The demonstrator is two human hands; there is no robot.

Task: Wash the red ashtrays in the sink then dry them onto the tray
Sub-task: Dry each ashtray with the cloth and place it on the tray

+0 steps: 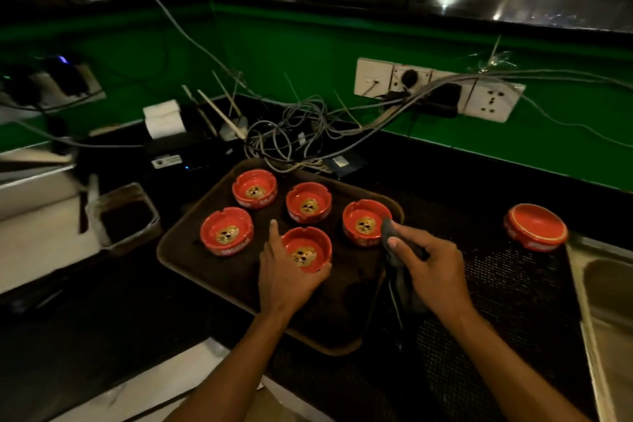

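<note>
Tray (191, 250): 5 ashtrays; L hand (286, 276) cups front ashtray (306, 254), R hand (433, 272) grips cloth (394, 243); steady rim, wipe w/ cloth.

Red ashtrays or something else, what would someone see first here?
The bright red ashtrays: five sit upright on the brown tray, and the left hand grips the nearest one. A sixth ashtray lies upside down, off to the right beside the sink. Behind them, a tangle of grey cables spills down the green wall.
</note>
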